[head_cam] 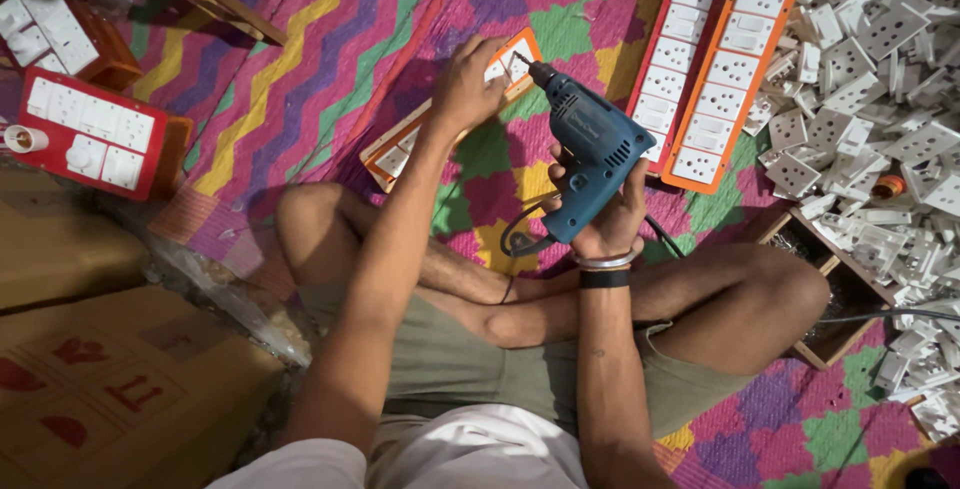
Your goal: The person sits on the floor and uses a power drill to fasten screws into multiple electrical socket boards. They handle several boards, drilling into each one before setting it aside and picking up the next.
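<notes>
- Your right hand (612, 211) is wrapped tight around the grip of the blue electric drill (588, 149), fingers closed on the handle, a bangle and a dark band on the wrist.
- The drill is tilted up and to the left, and its bit tip sits right at the near end of the orange socket board (400, 149).
- Your left hand (468, 79) lies palm-down on that same board, fingers spread and pressing on its white face, not curled around anything.
- The board lies slantwise on the zigzag-patterned mat (330, 39), just beyond your crossed legs.
- The drill's black cord (515, 234) loops down under the tool and over your shin.
- To the right, two finished boards lie side by side on the mat: a red socket strip (683, 44) and an orange socket strip (733, 74), touching along their long edges.
- Further right, a big heap of loose white socket plates (880, 79) spills across the floor.
- Far left, a red switch board (95, 129) sits near the mat's edge, with cardboard boxes (110, 379) below it.
- A small wooden tray (835, 279) sits beside your right knee.
</notes>
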